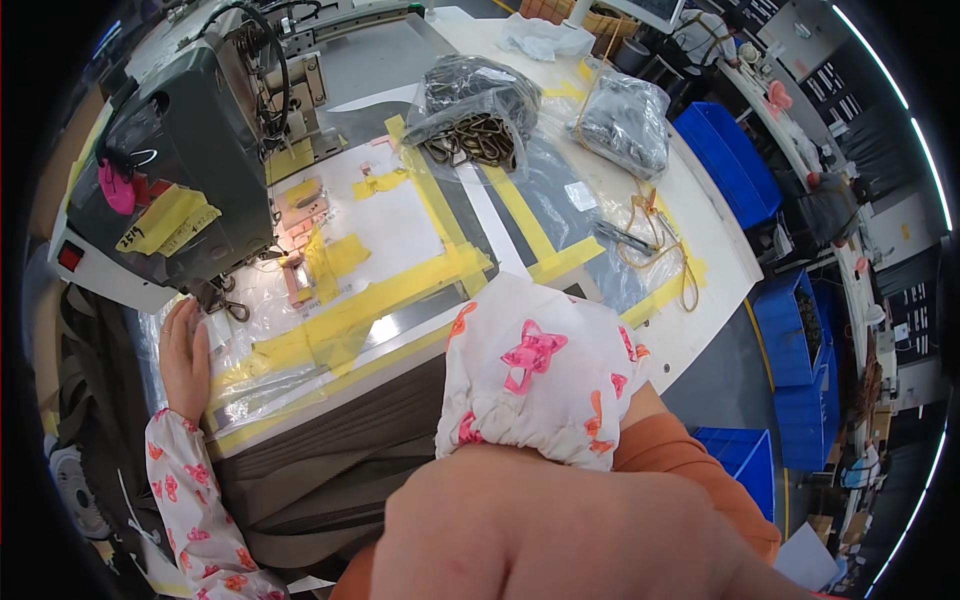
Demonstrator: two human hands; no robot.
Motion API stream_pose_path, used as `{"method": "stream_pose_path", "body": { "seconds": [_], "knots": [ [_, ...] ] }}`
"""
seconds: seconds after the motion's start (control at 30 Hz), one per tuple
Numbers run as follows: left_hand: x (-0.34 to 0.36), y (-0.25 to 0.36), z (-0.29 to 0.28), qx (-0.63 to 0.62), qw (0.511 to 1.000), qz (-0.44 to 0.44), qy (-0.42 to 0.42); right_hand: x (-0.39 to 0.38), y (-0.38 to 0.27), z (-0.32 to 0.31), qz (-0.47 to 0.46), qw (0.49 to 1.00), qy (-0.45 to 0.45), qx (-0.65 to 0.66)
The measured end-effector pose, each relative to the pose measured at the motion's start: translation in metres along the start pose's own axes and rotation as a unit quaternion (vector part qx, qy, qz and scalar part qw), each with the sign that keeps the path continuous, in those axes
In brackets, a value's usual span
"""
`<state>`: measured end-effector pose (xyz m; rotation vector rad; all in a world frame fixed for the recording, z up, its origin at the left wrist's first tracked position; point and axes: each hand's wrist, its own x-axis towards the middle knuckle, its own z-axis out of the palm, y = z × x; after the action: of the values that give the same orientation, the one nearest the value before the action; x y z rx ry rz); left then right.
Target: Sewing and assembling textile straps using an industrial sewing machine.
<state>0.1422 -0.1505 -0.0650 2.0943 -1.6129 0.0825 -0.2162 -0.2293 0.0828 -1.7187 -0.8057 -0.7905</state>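
My left hand (185, 365) rests at the left edge of the taped work surface, under the sewing machine head (165, 170). Its fingers are stretched forward, with nothing visible in them. Just beyond the fingertips lies a metal snap hook (235, 308), by the machine's lit needle area. My right hand (560, 530) is raised very close to the camera, showing its back; its fingers are hidden. A white sleeve cover (540, 370) with pink and orange figures covers that wrist. Dark olive webbing straps (330, 450) lie in a pile between my arms.
An open plastic bag of metal hooks (475, 135) stands at the back of the table. To its right are a wrapped bag (622, 122), small thread snips (627, 238) and yellow cord (690, 285). Blue bins (728, 165) stand beyond the right edge. More dark webbing (110, 390) hangs at left.
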Motion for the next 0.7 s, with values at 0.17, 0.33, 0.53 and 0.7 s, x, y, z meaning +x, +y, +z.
{"method": "stream_pose_path", "body": {
  "seconds": [0.17,0.33,0.53,0.7],
  "knots": [
    [-0.002,-0.002,0.000,-0.032,0.999,-0.003,-0.002,0.000,-0.001,0.000,0.002,1.000,0.008,0.017],
    [-0.001,-0.001,-0.002,-0.035,0.999,-0.002,-0.004,0.006,0.004,0.002,0.014,1.000,0.000,0.028],
    [0.003,0.012,-0.005,0.000,0.999,0.006,0.051,0.007,0.004,-0.005,0.042,0.997,-0.016,0.056],
    [0.027,0.023,0.000,0.046,0.988,0.109,0.100,0.016,-0.001,-0.027,0.067,0.993,-0.044,0.092]
  ]
}}
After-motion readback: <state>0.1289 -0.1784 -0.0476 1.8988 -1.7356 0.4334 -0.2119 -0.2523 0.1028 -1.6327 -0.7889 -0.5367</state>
